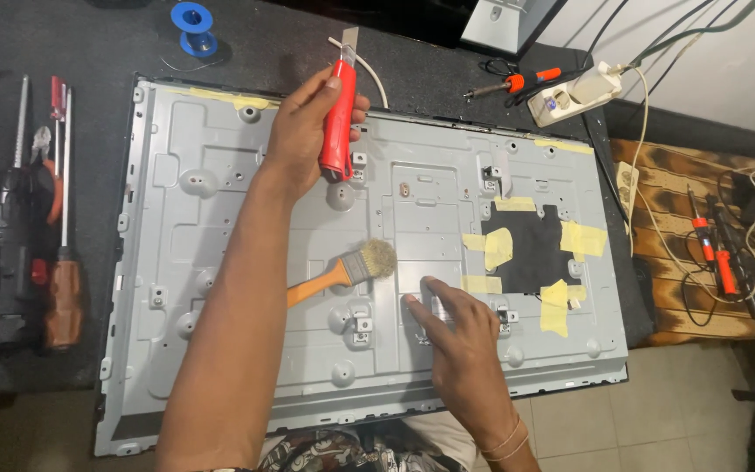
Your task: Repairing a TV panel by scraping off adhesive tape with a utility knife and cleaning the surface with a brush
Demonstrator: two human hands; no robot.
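The left hand is gripping a red utility knife; the right hand, fingers spread, is pressing the grey television back panel, its yellow tape still stuck nearby.

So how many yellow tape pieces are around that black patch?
5 around the black patch: top, left, lower left, right, bottom right. More tape sits along the panel's top edge.
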